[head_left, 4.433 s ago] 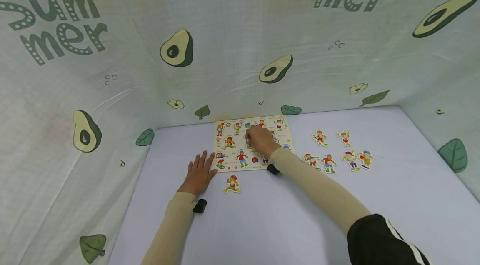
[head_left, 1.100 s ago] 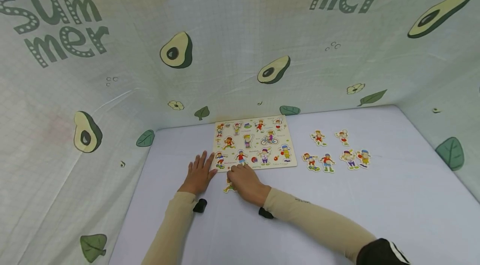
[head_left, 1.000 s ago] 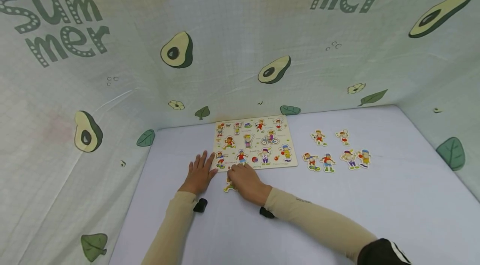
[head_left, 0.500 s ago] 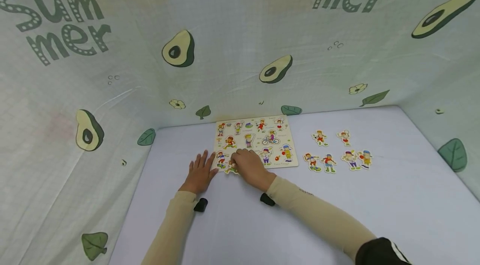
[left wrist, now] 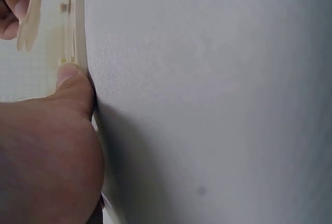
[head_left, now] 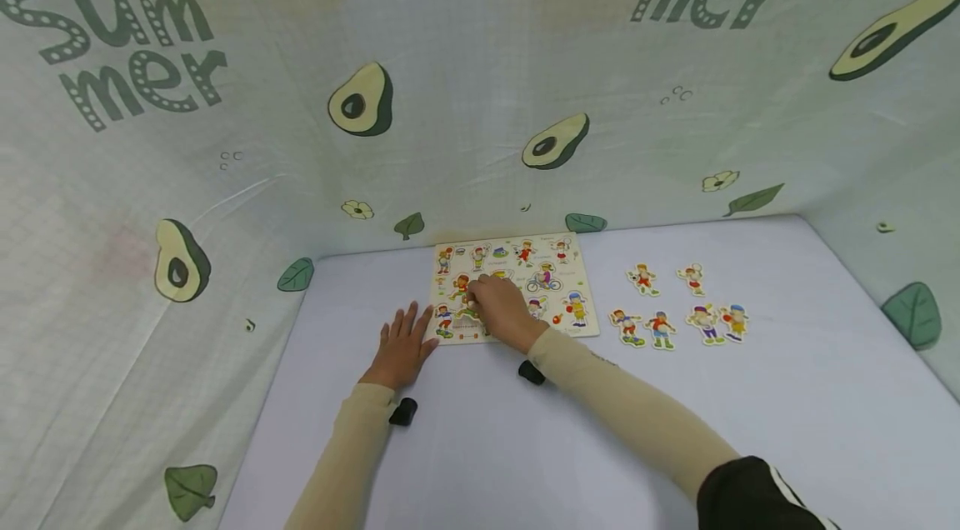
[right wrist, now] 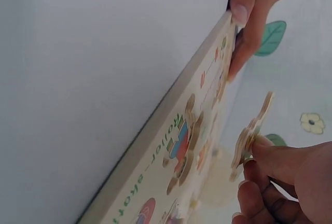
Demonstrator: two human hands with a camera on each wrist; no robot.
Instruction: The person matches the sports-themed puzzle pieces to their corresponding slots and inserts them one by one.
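My right hand (head_left: 501, 309) pinches a flat wooden puzzle piece (right wrist: 251, 136) by its face, just above the puzzle board (head_left: 588, 322). The piece, a running figure in yellow and green, stands tilted and apart from the board in the right wrist view. In the left wrist view the same piece shows edge-on at upper left. Fingers spread and straight, my left hand (head_left: 401, 347) rests on the table at the board's left side, its thumb (left wrist: 70, 73) touching the board's near corner. The board is printed with several sports figures set in recesses; my right hand covers its middle.
Right of the board lie several loose puzzle pieces: a footballer (head_left: 642, 279), a tennis player (head_left: 692, 278), a skateboarder (head_left: 627, 327), a roller skater (head_left: 662, 330) and an overlapping pair (head_left: 705, 323). A patterned cloth wall (head_left: 465, 172) rises behind the table.
My right hand went from the board's middle to the running-figure piece in front, picked it up and carried it away from me over the board's left half. My left hand stayed in place.
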